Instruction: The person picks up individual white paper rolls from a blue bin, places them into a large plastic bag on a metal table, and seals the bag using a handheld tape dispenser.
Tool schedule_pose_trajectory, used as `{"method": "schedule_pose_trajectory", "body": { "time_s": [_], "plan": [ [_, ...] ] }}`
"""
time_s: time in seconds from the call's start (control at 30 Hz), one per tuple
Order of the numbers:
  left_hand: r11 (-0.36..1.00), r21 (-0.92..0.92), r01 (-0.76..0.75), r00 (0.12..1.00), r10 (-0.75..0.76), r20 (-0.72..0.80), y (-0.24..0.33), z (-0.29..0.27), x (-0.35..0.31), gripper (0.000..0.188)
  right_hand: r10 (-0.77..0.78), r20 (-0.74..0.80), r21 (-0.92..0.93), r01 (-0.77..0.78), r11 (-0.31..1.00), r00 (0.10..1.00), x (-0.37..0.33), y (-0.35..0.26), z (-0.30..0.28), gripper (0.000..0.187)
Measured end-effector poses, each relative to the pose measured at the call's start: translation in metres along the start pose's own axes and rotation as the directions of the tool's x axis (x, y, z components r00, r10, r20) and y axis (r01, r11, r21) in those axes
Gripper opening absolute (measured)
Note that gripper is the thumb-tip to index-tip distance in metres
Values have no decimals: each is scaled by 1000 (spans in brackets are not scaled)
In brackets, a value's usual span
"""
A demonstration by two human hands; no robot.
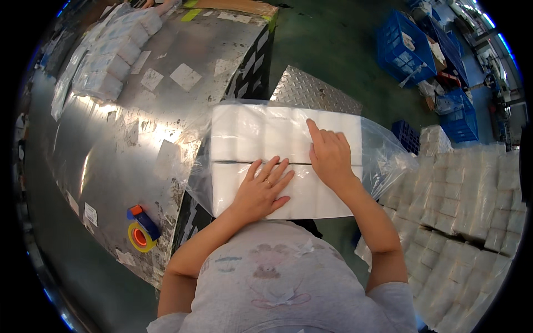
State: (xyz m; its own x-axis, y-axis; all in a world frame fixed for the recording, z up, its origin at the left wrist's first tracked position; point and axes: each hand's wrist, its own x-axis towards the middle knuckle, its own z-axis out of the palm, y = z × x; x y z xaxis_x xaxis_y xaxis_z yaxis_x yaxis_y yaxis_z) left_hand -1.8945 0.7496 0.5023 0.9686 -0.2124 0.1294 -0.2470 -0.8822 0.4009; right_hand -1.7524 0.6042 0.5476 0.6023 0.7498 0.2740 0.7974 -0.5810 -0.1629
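A clear plastic bag encloses a pack of white paper bundles, set in two rows with a dark seam between them. The pack lies in front of my body, and the bag's loose ends spread past its left and right sides. My left hand rests on the near row with its fingers spread; a ring is on one finger. On the far row, toward the right, my right hand touches the film with its index finger stretched out. The other fingers of that hand are partly bent, and I see nothing held in either hand.
On the left stands a worn metal table with a yellow tape roll in a blue dispenser. Wrapped white packs lie at its far end, near another person's hand. Stacked packs stand right, blue crates far right.
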Motion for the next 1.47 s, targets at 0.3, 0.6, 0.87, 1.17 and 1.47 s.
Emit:
{"method": "schedule_pose_trajectory", "body": {
  "time_s": [0.3,0.6,0.87,1.17,1.47],
  "plan": [
    [1000,18,5,999,-4,-44,-8,-3,-12,55,-327,305,109,309,945,894,-27,9,13,56],
    [701,460,545,836,-492,-241,-127,-39,-137,45,-322,345,76,316,946,882,-33,8,16,61],
    [910,227,347,872,-224,-435,-31,-59,-50,47,-325,397,154,287,945,858,-29,14,12,61],
    [926,349,144,938,-16,-346,-71,-61,-15,18,-311,424,182,256,949,851,-30,10,10,58],
    [968,188,165,935,-93,-343,-73,-37,-43,25,-65,178,406,-13,914,982,-46,12,17,53]
  ]
}}
